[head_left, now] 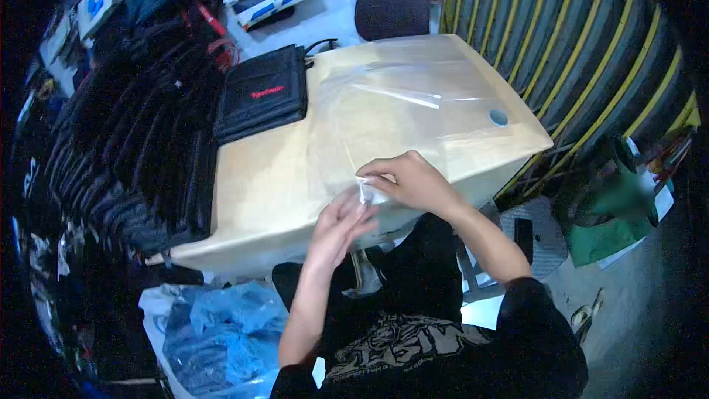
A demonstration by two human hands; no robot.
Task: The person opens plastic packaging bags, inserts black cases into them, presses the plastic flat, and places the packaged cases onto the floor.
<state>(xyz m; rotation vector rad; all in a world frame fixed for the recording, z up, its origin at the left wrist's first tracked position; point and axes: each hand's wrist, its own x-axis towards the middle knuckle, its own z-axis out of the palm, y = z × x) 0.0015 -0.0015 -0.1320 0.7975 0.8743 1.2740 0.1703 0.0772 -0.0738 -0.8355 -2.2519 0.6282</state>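
A clear plastic bag [413,118] lies spread over the wooden tabletop, its near edge raised at the front of the table. My right hand [413,183] pinches that edge between thumb and fingers, with the plastic bunched and shining white below the fingertips. Just below and to the left is my left hand [341,227], its fingertips close against the same bit of plastic. Motion smears those fingers, so I cannot tell whether they grip it. Left of the sheet, a flat black fabric case [263,94] with red lettering rests on the table.
Many black fabric cases [140,133] stand in a leaning pile at the table's left. A small round bluish disc [498,117] is near the right edge of the tabletop [258,185]. Blue plastic bags [229,332] lie below left. A dark chair [392,6] stands behind.
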